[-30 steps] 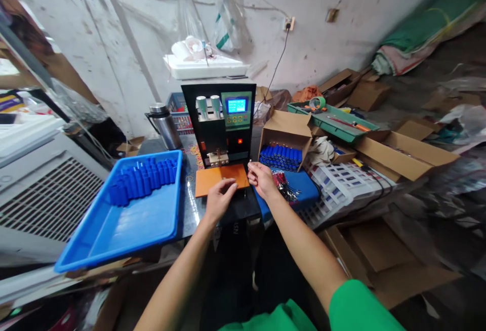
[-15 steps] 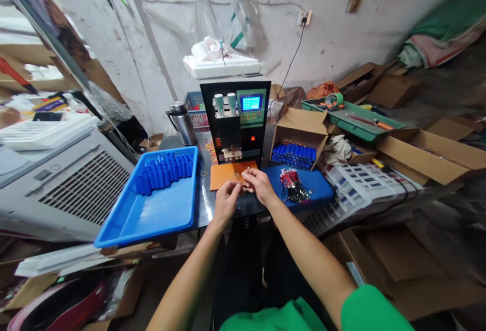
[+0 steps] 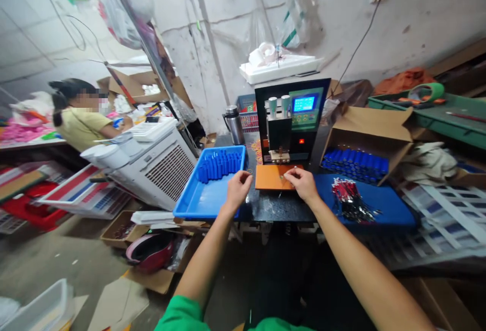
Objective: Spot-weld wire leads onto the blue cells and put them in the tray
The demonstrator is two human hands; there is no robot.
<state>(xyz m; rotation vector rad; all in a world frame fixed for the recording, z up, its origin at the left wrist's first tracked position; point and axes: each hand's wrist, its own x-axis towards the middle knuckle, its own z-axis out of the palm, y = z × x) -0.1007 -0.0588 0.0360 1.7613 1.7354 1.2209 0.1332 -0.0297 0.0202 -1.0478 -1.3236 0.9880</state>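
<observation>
My left hand (image 3: 239, 189) hovers between the blue tray and the orange board, its fingers curled together at the tips. Whether anything is in that pinch is too small to tell. A thin rubber band (image 3: 249, 171) lies on the dark tabletop beside those fingertips. Over the right part of the orange board (image 3: 270, 178), my right hand (image 3: 304, 183) pinches something small and thin that I cannot make out. Behind the board stands a black spot welder (image 3: 279, 141) with a lit blue screen. Blue battery cells (image 3: 218, 166) stand upright in the blue tray (image 3: 207, 202).
An open cardboard box (image 3: 374, 123) holds more blue cells at the right. Red and black wire leads (image 3: 351, 199) lie bundled on a blue surface (image 3: 395, 212). A steel flask (image 3: 234, 126) stands behind the tray. A person (image 3: 81, 118) sits at the far left beyond an air cooler (image 3: 167, 169).
My hands, close together over the board's front edge before, are now apart, the left one having moved toward the tray. The view has swung left, bringing a seated person into sight.
</observation>
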